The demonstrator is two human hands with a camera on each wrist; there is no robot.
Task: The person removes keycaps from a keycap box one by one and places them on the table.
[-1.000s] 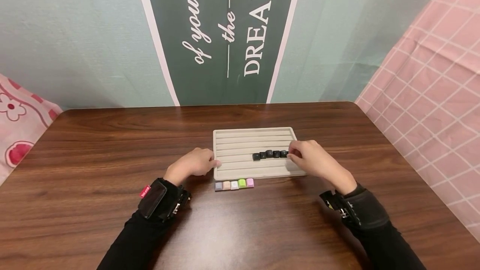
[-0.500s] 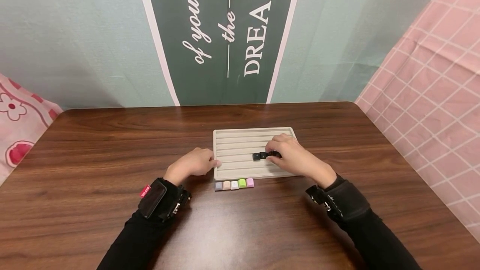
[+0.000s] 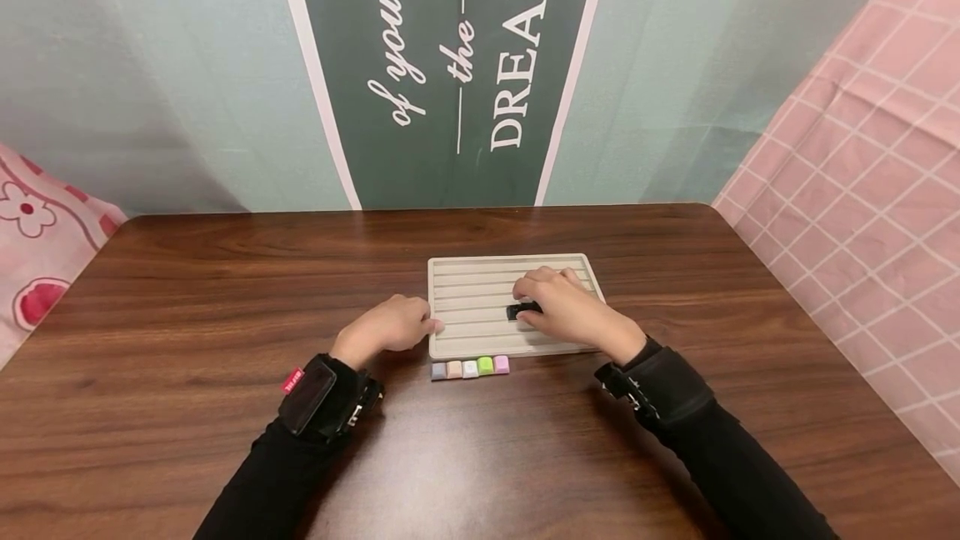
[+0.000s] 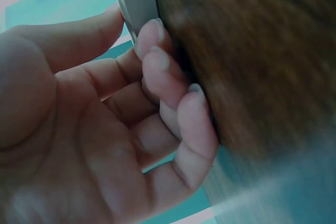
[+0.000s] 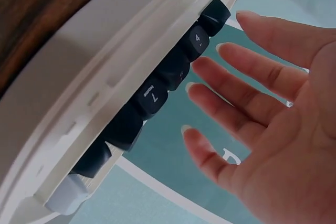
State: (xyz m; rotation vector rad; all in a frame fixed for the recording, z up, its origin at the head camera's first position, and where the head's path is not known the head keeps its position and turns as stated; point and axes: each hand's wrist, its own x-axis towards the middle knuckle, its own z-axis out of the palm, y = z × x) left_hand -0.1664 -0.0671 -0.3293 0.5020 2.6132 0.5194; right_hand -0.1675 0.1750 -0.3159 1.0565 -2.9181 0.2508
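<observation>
In the head view a cream ridged tray (image 3: 468, 290) lies on the table. My left hand (image 3: 390, 325) grips its left edge, and in the left wrist view the thumb (image 4: 100, 32) lies on one side of the tray's edge with curled fingers (image 4: 197, 119) on the other. A row of black keycaps (image 5: 152, 98), some marked 4 and 7, stands along a tray groove, with a pale grey keycap (image 5: 68, 195) at one end. My right hand (image 3: 562, 307) is over this row with loosely spread fingers, hiding most of it in the head view; only the left end shows.
Several coloured keycaps (image 3: 470, 369) in grey, peach, white, green and pink line up along the tray's front edge. The brown wooden table (image 3: 225, 298) extends on both sides. Behind it hangs a printed cloth (image 3: 450, 182), and a pink checked cloth (image 3: 862, 215) hangs at the right.
My right hand has moved left along the row, from its right end, where the fingertips were at the last keycap, to near its left end. The left hand has stayed at the tray's edge.
</observation>
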